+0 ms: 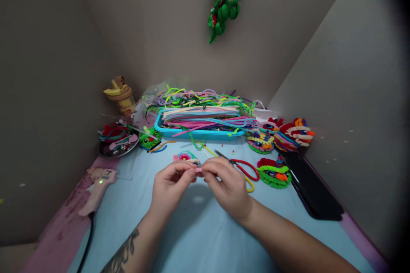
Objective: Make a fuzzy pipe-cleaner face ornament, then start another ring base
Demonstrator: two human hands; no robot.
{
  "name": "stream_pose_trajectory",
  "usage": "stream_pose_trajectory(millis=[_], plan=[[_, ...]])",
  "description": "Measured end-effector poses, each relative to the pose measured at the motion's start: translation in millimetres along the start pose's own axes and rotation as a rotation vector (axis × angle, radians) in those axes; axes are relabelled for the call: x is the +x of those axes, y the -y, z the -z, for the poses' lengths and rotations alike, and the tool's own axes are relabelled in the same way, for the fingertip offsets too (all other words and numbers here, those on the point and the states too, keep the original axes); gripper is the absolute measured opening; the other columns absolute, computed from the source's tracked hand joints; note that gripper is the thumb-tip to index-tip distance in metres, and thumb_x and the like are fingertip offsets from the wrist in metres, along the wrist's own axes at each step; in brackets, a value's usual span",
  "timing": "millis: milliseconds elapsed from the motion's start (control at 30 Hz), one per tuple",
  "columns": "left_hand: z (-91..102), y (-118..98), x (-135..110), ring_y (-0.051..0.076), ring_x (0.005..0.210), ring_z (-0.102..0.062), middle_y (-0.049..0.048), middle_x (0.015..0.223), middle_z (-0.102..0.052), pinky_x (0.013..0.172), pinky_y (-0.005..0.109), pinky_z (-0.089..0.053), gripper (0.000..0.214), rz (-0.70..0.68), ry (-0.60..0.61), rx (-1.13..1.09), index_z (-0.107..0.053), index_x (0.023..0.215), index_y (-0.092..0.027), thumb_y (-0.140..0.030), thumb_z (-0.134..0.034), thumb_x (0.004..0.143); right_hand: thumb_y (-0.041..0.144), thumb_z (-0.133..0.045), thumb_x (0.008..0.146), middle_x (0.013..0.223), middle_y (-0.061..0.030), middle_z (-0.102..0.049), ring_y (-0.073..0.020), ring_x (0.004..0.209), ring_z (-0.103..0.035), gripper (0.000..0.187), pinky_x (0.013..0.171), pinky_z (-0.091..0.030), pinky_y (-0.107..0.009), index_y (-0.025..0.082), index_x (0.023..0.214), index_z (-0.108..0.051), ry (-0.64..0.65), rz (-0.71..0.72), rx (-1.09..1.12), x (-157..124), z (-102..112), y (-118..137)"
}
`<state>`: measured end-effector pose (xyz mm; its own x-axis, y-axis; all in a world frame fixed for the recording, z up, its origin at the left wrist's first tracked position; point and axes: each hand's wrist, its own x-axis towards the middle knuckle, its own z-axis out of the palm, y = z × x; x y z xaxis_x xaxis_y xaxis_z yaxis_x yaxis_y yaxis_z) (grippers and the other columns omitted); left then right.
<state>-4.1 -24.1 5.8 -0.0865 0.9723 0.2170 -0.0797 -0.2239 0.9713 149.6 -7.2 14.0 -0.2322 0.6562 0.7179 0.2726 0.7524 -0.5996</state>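
At centre frame, left hand (pixel 169 185) and right hand (pixel 226 185) fingers are pinching a small pink piece (pixel 198 170) over the desk (pixel 198 230), likely slipping if grip is loosening.

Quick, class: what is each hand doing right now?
Left hand: closed, pinching a small craft piece.
Right hand: closed, pinching the same piece.

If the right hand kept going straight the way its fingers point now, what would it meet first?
The right hand points leftward at the left hand; their fingertips already pinch the same small pink piece, so it would press into the left hand's fingers almost at once. Depth looks matched, though one view cannot confirm it.
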Motion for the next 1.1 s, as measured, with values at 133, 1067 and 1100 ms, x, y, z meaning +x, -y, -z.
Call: stream_pose_trajectory(millis=[133,1067,1100], plan=[[0.8,0.2,-0.1,0.012,0.066,-0.065,0.0031,0.073,-0.072,0.064,0.021,-0.055,0.005,-0.01,0.001,0.01,-0.072,0.074,-0.018,-0.019,-0.068,0.077,0.007,-0.055,0.085,0.085,-0.0044,-0.068,-0.0157,0.084,-0.064,0.019,0.074,-0.053,-0.028,0.022,0.095,-0.063,0.014,0.016,-0.017,-1.1,0.6,-1.4],[-9.6,2.4,7.0,0.009,0.046,-0.049,0.0006,0.059,-0.061,0.042,0.019,-0.037,0.027,0.326,0.102,0.164,-0.069,0.084,-0.013,-0.038,-0.067,0.074,0.035,-0.077,0.062,0.051,0.0048,-0.053,-0.0047,0.044,-0.041,0.025,0.038,-0.029,-0.016,0.014,0.065,-0.063,-0.191,-1.042,0.806,5.1,-18.7,-13.5],[-9.7,2.3,7.0,0.008,0.045,-0.048,0.0001,0.057,-0.059,0.042,0.019,-0.036,0.027,0.328,0.102,0.177,-0.069,0.082,-0.013,-0.039,-0.066,0.074,0.035,-0.077,0.062,0.051,0.0048,-0.053,-0.0049,0.044,-0.041,0.025,0.038,-0.029,-0.016,0.015,0.065,-0.063,-0.186,-1.047,0.817,4.5,-19.5,-13.2]])
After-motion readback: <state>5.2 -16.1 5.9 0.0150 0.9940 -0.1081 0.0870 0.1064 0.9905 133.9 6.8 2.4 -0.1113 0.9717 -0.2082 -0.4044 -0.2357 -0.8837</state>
